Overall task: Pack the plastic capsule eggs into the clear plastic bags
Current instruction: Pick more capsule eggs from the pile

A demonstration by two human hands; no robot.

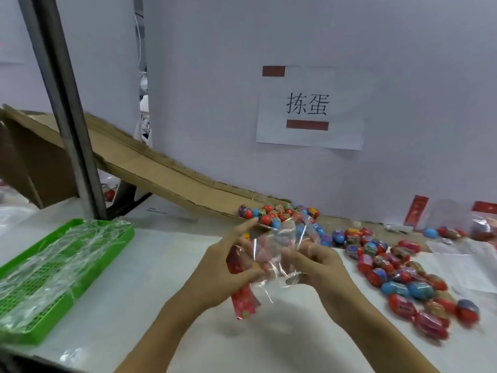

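Here, above the white tabletop (172, 254), both hands meet around one clear plastic bag (279, 254) held up in the air in the middle of the view. The left hand (228, 267) grips the bag's red printed header strip (242, 292) with thumb and curled lower fingers, while its index finger points outward toward the far pile. The right hand (320, 267) has its fingers curled into the crinkled film on the other side, pinching the bag; whether any eggs are already inside the bag cannot be told through the glare and blur. Loose capsule eggs (279, 214), red, blue and patterned, lie heaped at the foot of a sloping cardboard ramp (161, 168) just beyond the hands. More eggs, wrapped in film, spread across the tabletop to the right (408, 281), near the right forearm. On the left sits a green slotted tray (107, 254) filled with flat clear bags. A paper sign (309, 109) with two printed characters hangs on the white partition behind.
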